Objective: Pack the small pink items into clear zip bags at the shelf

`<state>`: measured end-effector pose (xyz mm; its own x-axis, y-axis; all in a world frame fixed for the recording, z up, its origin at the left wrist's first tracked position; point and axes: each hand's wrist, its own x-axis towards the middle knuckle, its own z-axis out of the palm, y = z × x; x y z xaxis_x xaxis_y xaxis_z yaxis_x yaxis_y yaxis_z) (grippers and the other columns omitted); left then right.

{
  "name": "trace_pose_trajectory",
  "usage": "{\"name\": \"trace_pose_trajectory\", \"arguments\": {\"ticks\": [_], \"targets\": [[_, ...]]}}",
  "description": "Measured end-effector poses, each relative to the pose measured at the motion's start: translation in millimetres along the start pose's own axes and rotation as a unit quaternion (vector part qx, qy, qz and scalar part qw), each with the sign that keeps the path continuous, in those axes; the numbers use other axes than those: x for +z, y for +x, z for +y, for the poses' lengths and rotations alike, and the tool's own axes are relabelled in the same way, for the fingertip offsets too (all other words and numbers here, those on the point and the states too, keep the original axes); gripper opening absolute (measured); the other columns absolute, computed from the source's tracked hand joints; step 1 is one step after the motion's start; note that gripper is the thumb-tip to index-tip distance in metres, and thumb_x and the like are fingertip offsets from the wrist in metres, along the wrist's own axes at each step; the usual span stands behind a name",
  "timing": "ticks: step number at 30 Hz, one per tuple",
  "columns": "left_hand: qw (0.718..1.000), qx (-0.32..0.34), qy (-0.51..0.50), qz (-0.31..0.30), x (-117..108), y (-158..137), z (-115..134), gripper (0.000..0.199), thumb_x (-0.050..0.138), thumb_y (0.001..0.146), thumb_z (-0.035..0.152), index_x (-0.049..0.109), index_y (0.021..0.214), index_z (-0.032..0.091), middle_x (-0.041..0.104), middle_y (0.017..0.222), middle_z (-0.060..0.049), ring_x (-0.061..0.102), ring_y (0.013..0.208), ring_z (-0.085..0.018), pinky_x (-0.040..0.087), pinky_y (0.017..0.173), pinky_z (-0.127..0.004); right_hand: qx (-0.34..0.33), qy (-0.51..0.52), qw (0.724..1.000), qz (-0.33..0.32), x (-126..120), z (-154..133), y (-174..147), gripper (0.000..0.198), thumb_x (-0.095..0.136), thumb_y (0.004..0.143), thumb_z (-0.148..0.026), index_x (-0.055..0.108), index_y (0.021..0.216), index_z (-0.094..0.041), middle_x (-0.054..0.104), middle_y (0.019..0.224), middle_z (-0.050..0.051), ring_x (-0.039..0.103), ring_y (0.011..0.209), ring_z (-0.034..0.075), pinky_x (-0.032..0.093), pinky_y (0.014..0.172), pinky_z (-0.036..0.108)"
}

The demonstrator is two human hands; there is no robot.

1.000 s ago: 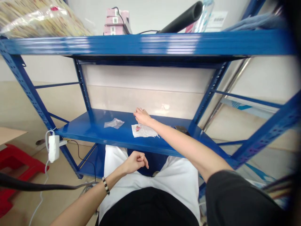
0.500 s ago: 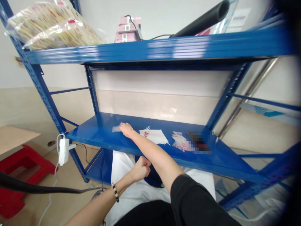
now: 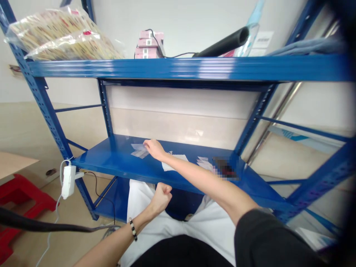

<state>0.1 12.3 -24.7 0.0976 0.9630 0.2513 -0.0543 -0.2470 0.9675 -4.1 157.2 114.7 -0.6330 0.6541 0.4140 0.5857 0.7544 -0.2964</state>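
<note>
My right hand [image 3: 154, 148] reaches over the blue shelf board [image 3: 111, 161] and pinches the edge of a small clear plastic bag [image 3: 137, 146]. Under it, flat on the board, lies another clear bag [image 3: 140, 153]. A white cloth pouch [image 3: 182, 158] with a drawstring sits just right of that hand, partly covered by the forearm. Above my lap, my left hand [image 3: 162, 197] is closed in a fist; whether anything is inside is hidden. Farther right are small clear bags [image 3: 204, 163], whose contents are partly covered by my arm.
A blurred-out dark item [image 3: 225, 168] lies at the board's right. Overhead, the upper shelf [image 3: 155, 69] carries bagged goods [image 3: 63, 37], pink boxes [image 3: 150, 44] and a black tube [image 3: 222, 43]. A white power strip [image 3: 68, 181] hangs by the left post; a red stool [image 3: 27, 200] stands at left.
My right hand has pulled a clear bag up and slightly apart from the one beneath. My right forearm now covers more of the pouch. The left fist stays near my lap; the view has shifted.
</note>
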Motion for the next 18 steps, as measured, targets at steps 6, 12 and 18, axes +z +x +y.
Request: {"name": "trace_pose_trajectory", "arguments": {"ticks": [6, 12, 18], "targets": [[0.985, 0.108, 0.132, -0.028, 7.8, -30.7, 8.8, 0.028, 0.039, 0.059, 0.006, 0.015, 0.057, 0.02, 0.017, 0.049, 0.006, 0.016, 0.048, -0.007, 0.01, 0.049, -0.027, 0.082, 0.396, 0.908, 0.107, -17.9, -15.0, -148.4, 0.022, 0.06, 0.086, -0.027, 0.067, 0.103, -0.014, 0.073, 0.079, 0.007, 0.068, 0.072, 0.019, 0.052, 0.069, 0.029], [0.847, 0.348, 0.37, -0.155, 18.3, -49.8, 24.1, 0.016, 0.043, 0.067, 0.003, 0.04, 0.064, 0.019, 0.049, 0.06, -0.001, 0.041, 0.058, -0.014, 0.025, 0.057, -0.03, 0.243, 0.494, 0.824, 0.135, 11.9, -8.3, -290.1, 0.027, 0.07, 0.081, -0.04, 0.07, 0.095, -0.016, 0.071, 0.08, 0.006, 0.066, 0.074, 0.019, 0.051, 0.07, 0.03], [0.829, 0.309, 0.436, -0.166, 12.2, -29.0, 38.5, 0.008, 0.045, 0.087, 0.014, 0.051, 0.088, 0.019, 0.06, 0.097, -0.009, 0.053, 0.09, -0.022, 0.039, 0.076, -0.036, 0.245, 0.553, 0.785, 0.134, 3.3, 13.3, -293.1, 0.034, 0.078, 0.074, -0.041, 0.066, 0.091, -0.015, 0.07, 0.076, 0.004, 0.064, 0.066, 0.016, 0.051, 0.066, 0.028]]}}
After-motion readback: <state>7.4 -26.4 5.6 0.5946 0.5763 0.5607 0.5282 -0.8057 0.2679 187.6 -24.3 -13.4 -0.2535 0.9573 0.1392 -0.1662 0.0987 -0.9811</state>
